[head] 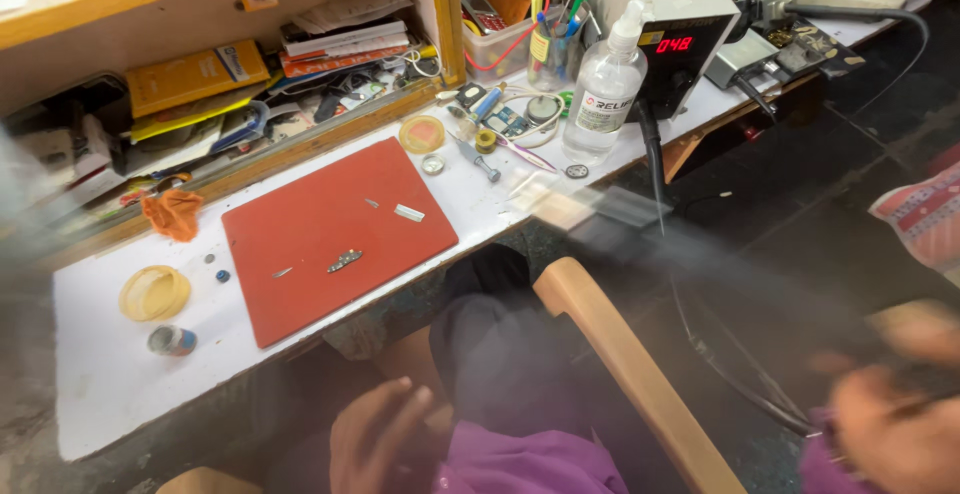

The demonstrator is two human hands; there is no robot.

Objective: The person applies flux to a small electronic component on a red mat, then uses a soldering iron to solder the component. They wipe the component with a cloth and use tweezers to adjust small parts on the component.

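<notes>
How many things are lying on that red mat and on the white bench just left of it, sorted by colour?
On the red mat:
White bit: 1
Metal pieces: 3

On the white bench left of it:
Yellow lid: 1
Orange cloth: 1
Small round tin: 1
Tiny dark bits: 2

Total: 9

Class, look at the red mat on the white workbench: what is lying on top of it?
On the red mat lie a small white strip, a dark metal part and two tiny slivers. Whatever is beneath the mat is covered.
</notes>
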